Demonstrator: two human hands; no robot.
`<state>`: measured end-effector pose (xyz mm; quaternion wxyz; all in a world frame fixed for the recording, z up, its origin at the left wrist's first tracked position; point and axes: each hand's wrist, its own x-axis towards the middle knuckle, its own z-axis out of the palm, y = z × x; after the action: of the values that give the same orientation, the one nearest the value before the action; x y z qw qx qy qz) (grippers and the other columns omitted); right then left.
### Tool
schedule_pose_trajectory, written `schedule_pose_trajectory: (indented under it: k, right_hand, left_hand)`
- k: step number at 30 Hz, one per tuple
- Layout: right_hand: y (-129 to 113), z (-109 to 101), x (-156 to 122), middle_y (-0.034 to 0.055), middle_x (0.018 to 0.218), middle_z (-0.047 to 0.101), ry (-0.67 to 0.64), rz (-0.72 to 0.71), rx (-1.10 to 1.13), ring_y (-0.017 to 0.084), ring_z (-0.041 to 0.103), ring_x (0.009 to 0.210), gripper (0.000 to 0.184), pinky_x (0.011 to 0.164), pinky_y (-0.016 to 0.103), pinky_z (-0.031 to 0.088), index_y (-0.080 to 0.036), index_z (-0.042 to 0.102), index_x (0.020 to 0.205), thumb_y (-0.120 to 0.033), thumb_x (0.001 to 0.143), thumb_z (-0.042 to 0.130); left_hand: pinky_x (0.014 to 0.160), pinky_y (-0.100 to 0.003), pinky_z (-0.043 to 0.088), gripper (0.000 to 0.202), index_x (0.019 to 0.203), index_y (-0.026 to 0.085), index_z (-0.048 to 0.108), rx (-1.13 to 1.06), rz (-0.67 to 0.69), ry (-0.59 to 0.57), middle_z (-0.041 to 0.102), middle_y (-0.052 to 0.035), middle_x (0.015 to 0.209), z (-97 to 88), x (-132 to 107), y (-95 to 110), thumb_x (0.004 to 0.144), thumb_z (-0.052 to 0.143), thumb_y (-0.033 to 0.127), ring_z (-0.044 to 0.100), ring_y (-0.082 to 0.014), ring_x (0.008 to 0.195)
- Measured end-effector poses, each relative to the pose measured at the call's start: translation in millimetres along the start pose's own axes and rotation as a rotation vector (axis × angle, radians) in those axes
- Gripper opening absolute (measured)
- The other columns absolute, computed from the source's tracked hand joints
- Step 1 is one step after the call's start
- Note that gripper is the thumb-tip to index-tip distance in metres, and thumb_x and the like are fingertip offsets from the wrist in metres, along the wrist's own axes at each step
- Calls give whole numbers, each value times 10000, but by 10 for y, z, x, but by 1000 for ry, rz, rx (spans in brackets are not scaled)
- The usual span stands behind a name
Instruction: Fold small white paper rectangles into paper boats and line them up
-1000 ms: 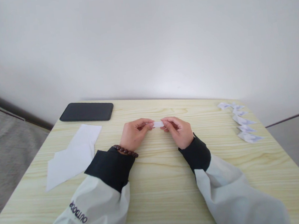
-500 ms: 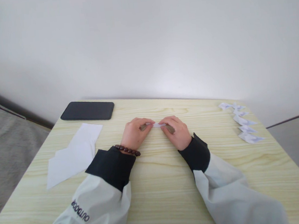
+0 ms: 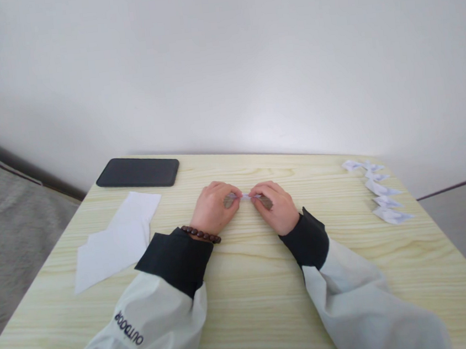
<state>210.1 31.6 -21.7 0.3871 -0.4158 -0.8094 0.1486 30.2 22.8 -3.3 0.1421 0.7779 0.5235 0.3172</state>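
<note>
A small folded piece of white paper [image 3: 246, 196] is stretched between my two hands over the middle of the table. My left hand [image 3: 215, 207], with a dark beaded bracelet at the wrist, pinches its left end between thumb and fingers. At the right end, the thumb and fingers of my right hand [image 3: 276, 206] pinch it as well. Only a narrow strip shows between the fingertips, so most of its folded shape is hidden.
Overlapping white paper sheets [image 3: 113, 245] lie at the left, with a black phone [image 3: 138, 172] behind them. Several folded white paper figures [image 3: 387, 201] line the right side of the wooden table [image 3: 255, 305]. A white wall [image 3: 222, 70] stands along the table's back edge.
The folded paper between my fingertips now looks thinner, turned more edge-on. My left fingers have shifted slightly on it; both hands keep their pinch.
</note>
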Motion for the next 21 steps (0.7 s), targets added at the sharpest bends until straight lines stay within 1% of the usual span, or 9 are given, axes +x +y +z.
schedule_pose_trajectory:
  k: [5, 10, 16, 21]
  right_hand:
    - [0, 11, 5, 54, 893, 640, 0, -42, 3, 186, 578, 883, 131, 826, 326, 465, -200, 601, 824, -105, 781, 520]
    - [-12, 23, 6, 46, 875, 651, 4, -64, -12, 188, 585, 868, 119, 831, 338, 463, -199, 590, 801, -104, 753, 538]
    - [-65, 11, 6, 53, 823, 666, 47, -80, -33, 184, 595, 815, 91, 779, 327, 479, -187, 609, 795, -150, 797, 526]
    - [-76, 15, 1, 53, 784, 673, 85, -68, -81, 175, 604, 771, 120, 745, 309, 487, -188, 616, 769, -191, 832, 514]
  left_hand:
    - [825, -360, 432, 100, 794, 185, 628, 51, 22, -17, 682, -22, 835, -4, -9, 40, 729, 567, 141, 571, -216, 896]
    - [806, -346, 447, 80, 779, 179, 639, 113, 39, -25, 684, -30, 823, -38, -18, 91, 758, 562, 178, 565, -206, 859]
    - [772, -325, 469, 181, 786, 166, 682, 145, 57, 44, 697, -48, 819, -20, -28, 75, 831, 534, 259, 581, -194, 814]
    - [758, -303, 479, 171, 783, 184, 695, 117, 92, 54, 702, -34, 820, 1, -38, 44, 827, 555, 273, 587, -181, 809]
